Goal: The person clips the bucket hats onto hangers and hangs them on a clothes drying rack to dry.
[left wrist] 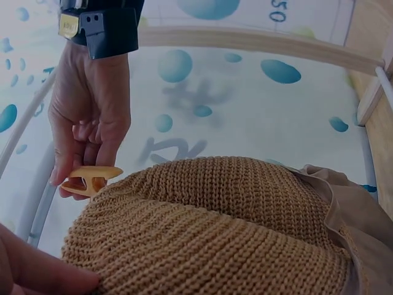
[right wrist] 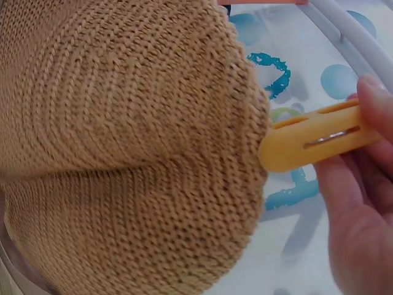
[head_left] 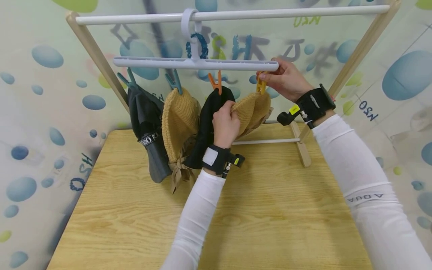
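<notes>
My right hand (head_left: 287, 80) pinches a yellow clothespin (head_left: 261, 83) just under the right end of the white hanger (head_left: 162, 63). The pin's jaws meet the edge of a tan woven hat (right wrist: 141, 123), which has a cloth band at its far side. My left hand (head_left: 225, 123) pinches the left edge of that same hat, its fingertips on the weave in the left wrist view. Close behind the left hand hangs a black hat (head_left: 206, 131) under an orange clothespin (head_left: 216, 83).
Further left, a second woven hat (head_left: 180, 120) and a dark cap (head_left: 148, 127) hang from blue clothespins (head_left: 174, 81). The hanger hooks over the white bar (head_left: 287, 14) of a wooden-legged rack (head_left: 364, 48). A wooden table (head_left: 270, 210) lies below, with a patterned wall (head_left: 37, 112) around it.
</notes>
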`<state>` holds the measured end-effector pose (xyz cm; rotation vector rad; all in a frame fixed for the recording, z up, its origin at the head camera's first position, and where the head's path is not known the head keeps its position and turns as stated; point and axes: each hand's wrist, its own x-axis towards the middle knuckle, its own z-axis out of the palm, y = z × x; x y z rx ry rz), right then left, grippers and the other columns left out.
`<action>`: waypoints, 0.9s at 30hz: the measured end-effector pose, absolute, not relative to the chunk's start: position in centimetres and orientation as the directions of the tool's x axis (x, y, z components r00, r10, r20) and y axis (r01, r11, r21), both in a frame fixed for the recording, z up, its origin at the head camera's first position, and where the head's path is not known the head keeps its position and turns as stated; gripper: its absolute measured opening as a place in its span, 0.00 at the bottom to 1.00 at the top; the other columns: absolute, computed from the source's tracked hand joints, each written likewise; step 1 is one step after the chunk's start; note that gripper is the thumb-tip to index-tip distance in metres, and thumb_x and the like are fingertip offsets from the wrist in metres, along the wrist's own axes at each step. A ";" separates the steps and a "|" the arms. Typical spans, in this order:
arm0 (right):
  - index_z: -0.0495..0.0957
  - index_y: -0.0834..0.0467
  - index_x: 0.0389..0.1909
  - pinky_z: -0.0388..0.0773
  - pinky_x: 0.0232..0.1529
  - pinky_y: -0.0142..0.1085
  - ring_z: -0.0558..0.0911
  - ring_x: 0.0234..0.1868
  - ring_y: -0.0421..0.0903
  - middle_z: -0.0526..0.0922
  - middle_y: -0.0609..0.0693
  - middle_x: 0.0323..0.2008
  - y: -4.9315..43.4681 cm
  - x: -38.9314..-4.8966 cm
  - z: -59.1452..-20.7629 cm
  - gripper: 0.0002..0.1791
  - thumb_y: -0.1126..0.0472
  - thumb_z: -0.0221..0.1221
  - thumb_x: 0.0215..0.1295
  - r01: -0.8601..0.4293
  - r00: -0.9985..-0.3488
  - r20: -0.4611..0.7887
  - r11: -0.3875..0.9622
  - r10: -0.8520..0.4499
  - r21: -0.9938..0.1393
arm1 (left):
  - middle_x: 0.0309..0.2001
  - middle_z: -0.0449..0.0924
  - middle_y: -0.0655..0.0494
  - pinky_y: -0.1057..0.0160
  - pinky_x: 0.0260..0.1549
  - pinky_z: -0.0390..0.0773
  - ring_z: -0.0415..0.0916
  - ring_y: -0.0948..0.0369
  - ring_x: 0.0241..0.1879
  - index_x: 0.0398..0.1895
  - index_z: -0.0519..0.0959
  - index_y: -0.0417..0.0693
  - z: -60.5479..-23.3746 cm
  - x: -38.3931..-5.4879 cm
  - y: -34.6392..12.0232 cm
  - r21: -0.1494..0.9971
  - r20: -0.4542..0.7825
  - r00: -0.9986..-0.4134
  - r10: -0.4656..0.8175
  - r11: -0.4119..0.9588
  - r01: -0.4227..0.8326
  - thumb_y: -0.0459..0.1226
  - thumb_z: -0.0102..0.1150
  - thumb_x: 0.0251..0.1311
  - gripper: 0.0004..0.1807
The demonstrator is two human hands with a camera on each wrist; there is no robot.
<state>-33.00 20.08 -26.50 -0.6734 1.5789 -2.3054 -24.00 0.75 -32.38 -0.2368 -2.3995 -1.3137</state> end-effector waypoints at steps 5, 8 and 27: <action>0.72 0.69 0.39 0.75 0.50 0.37 0.81 0.45 0.51 0.78 0.60 0.40 20.0 -32.9 -26.7 0.07 0.79 0.55 0.62 -0.037 -0.879 0.223 -0.406 -0.421 -0.913 | 0.22 0.74 0.44 0.65 0.21 0.54 0.64 0.55 0.17 0.51 0.79 0.36 -32.0 -24.0 1.0 0.775 0.427 -0.904 -0.030 0.526 0.349 0.25 0.46 0.67 0.15; 0.72 0.69 0.39 0.75 0.49 0.37 0.82 0.45 0.51 0.79 0.60 0.39 20.1 -32.9 -26.8 0.07 0.79 0.56 0.61 -0.034 -0.893 0.216 -0.421 -0.394 -0.907 | 0.22 0.74 0.45 0.65 0.20 0.54 0.61 0.56 0.16 0.52 0.79 0.37 -31.5 -23.8 1.4 0.774 0.443 -0.896 -0.021 0.514 0.371 0.25 0.46 0.67 0.16; 0.73 0.68 0.51 0.75 0.49 0.37 0.79 0.48 0.52 0.82 0.61 0.45 21.0 -32.8 -26.9 0.15 0.77 0.56 0.63 -0.059 -0.886 0.264 -0.471 -0.381 -0.880 | 0.33 0.80 0.42 0.62 0.27 0.68 0.75 0.52 0.28 0.52 0.77 0.35 -31.0 -22.8 4.2 0.798 0.415 -0.910 -0.004 0.483 0.362 0.27 0.46 0.68 0.13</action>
